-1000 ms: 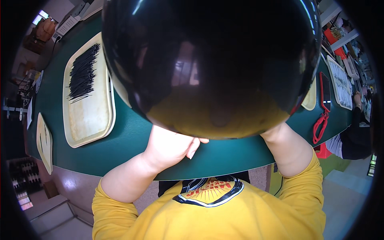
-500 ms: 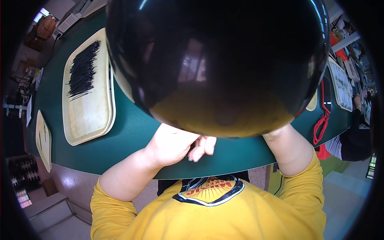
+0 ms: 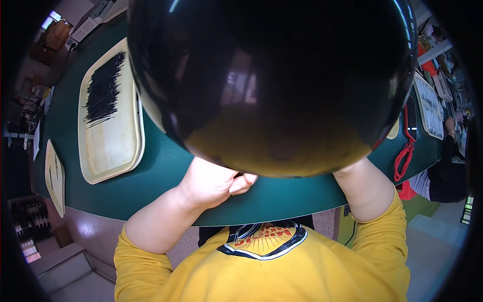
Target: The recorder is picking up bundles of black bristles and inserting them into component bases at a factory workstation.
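A large, glossy black dome (image 3: 271, 90) fills the upper middle of the view and covers the work below it. My left hand (image 3: 211, 182) is partly under the dome's lower edge, its visible fingers curled inward. Whatever those fingers may hold is hidden. Of my right hand (image 3: 352, 167), only the part near the wrist shows at the dome's lower right edge; its fingers are out of sight. Both hands are above the near part of a dark green tabletop (image 3: 282, 201).
Left of the dome, a cream tray (image 3: 108, 156) carries a bundle of thin black strands (image 3: 104, 88). A smaller cream tray (image 3: 54, 176) lies at the far left edge. On the right are a red-cased phone (image 3: 411, 121) with a strap, and a tray of pale pieces (image 3: 429, 108) near another person's arm (image 3: 449, 130).
My left hand has shifted slightly left, and its curled fingers have drawn in, less of them showing now. The dome sits slightly lower and further left in view. My right forearm looks nearly unchanged.
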A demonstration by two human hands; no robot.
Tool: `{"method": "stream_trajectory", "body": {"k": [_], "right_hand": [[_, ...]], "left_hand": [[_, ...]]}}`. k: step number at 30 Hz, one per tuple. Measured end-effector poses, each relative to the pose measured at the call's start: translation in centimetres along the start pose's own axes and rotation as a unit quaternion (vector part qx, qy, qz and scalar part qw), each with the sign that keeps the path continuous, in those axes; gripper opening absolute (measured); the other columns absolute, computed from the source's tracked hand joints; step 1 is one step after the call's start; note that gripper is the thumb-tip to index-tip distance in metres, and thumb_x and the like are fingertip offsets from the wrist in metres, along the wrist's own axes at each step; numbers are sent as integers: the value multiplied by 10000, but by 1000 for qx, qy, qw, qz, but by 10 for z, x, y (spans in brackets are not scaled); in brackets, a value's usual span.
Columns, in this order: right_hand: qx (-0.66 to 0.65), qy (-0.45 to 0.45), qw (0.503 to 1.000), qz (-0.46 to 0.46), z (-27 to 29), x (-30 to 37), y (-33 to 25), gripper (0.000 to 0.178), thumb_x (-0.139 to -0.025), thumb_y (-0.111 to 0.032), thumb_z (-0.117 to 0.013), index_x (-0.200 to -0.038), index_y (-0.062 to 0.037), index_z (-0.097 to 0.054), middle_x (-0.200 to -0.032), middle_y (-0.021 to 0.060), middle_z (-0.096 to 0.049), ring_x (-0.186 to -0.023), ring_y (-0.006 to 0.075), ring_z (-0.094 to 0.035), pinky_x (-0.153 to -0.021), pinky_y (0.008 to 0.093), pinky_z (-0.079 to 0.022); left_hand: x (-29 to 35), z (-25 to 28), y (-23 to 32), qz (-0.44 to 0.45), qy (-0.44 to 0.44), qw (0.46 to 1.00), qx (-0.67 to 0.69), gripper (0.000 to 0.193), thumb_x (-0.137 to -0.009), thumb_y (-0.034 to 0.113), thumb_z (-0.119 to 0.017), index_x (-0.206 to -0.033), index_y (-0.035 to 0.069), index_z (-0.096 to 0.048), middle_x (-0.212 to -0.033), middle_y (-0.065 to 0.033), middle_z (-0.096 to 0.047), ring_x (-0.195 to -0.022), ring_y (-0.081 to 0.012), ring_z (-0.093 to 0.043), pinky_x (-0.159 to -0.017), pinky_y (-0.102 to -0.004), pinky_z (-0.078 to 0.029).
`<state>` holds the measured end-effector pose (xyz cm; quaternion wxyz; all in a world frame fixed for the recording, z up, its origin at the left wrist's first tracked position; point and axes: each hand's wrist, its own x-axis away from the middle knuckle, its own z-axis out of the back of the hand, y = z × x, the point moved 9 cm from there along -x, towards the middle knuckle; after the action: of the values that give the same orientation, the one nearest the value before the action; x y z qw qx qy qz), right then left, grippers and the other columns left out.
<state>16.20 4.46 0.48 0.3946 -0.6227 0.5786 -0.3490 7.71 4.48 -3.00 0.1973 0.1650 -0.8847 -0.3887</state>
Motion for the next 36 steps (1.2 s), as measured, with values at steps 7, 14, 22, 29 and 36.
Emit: {"method": "stream_trajectory", "body": {"k": [7,14,22,29,36], "right_hand": [[99,34,994,4,-12,-4,-11,137,-758,-94,-538,-663,4,-549,-556,-7,-506,-474,30,-435,-441,163,-321],[126,56,988,70,12,-1,-17,240,-806,-153,-440,-650,-5,-545,-513,-3,-477,-439,40,-404,-442,174,-327],[118,0,989,92,4,0,-11,243,-820,-115,-380,-690,6,-546,-517,24,-488,-434,44,-405,-420,165,-305],[111,18,994,0,-9,-2,-1,193,-766,-142,-532,-617,-19,-541,-537,-14,-502,-444,23,-410,-428,159,-316],[81,110,991,6,12,-1,-6,269,-819,-183,-444,-635,-8,-532,-505,-4,-470,-439,31,-400,-415,155,-302]], "left_hand": [[-1,-2,0,-23,1,997,-70,143,-849,149,-378,-830,16,-425,-484,-45,-427,-294,-46,-281,-293,-159,-240],[-1,-2,6,-45,-10,998,-49,148,-844,145,-389,-817,10,-440,-498,-68,-456,-285,-48,-285,-294,-159,-251],[0,-3,5,-45,-38,997,-43,189,-864,155,-326,-819,8,-436,-502,-85,-479,-275,-61,-311,-292,-161,-262],[1,-8,-1,2,-60,998,32,193,-862,169,-337,-838,3,-433,-507,-74,-475,-279,-61,-313,-297,-158,-266],[1,3,7,-50,8,997,-58,168,-853,144,-369,-841,-1,-454,-544,-77,-485,-294,-48,-301,-299,-150,-262]]}}
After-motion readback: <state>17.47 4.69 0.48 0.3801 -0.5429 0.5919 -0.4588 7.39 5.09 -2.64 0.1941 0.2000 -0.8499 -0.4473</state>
